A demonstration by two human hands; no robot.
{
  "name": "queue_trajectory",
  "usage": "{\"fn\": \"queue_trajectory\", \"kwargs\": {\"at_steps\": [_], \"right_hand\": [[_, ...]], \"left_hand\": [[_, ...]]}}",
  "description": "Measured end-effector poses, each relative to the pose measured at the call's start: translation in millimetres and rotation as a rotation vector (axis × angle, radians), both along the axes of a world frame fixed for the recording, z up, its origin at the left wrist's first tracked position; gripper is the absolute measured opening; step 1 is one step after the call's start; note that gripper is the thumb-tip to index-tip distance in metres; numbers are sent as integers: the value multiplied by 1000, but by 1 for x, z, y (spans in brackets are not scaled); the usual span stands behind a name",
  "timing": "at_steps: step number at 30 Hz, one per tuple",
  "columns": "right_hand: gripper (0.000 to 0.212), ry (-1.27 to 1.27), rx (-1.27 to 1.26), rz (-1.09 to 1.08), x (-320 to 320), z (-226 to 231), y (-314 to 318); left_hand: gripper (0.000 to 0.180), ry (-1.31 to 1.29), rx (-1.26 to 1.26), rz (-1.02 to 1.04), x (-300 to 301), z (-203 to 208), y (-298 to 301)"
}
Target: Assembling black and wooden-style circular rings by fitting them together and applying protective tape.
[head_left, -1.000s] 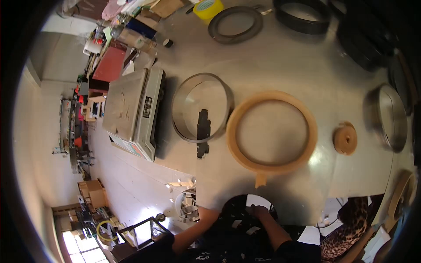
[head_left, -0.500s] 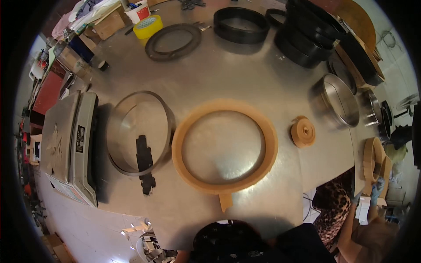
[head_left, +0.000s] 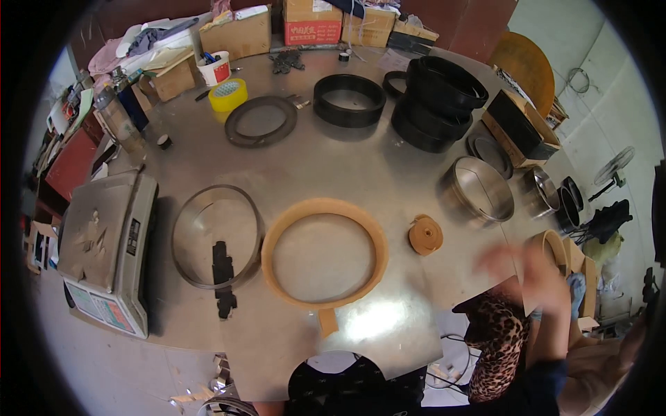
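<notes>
My right hand (head_left: 531, 277) is raised over the table's right edge, smeared by motion, so its fingers do not show clearly. Its dark sleeve enters from the lower right. My left hand is out of view. In front of me lies a ring wrapped in tan strip (head_left: 379, 267), a short end of the strip (head_left: 327, 323) sticking out at its near side. To its left a bare metal ring (head_left: 179, 260) lies beside a patch of black tape (head_left: 223, 267). The nearest loose thing to my right hand is a coiled roll of tan strip (head_left: 425, 236).
A weighing scale (head_left: 104, 236) stands at the left. Black rings (head_left: 433, 118), a flat grey ring (head_left: 232, 128), yellow tape (head_left: 227, 96) and a metal ring (head_left: 479, 191) lie farther back. At the right, a co-worker's gloved hand (head_left: 576, 288) is near another tan ring (head_left: 551, 244).
My right hand has come up into view at the right. The view has shifted, showing boxes along the table's far edge. The rings and the roll keep their places on the table.
</notes>
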State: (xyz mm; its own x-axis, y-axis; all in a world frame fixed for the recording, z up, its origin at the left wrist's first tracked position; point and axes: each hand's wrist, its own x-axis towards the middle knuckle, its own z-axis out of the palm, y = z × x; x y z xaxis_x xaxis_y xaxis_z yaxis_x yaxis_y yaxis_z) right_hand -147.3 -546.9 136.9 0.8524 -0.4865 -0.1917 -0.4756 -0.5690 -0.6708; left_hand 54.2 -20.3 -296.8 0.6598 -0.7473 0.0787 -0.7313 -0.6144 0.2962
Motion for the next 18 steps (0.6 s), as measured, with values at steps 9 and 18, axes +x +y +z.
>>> {"fn": "queue_trajectory", "kwargs": {"at_steps": [9,18], "right_hand": [[34,187,-1193,-447,155,-21,-237],[37,-445,-1129,-425,136,58,-112]], "left_hand": [[32,333,-218,170,-2,148,5],[28,146,-331,-350,-11,254,-22]]}}
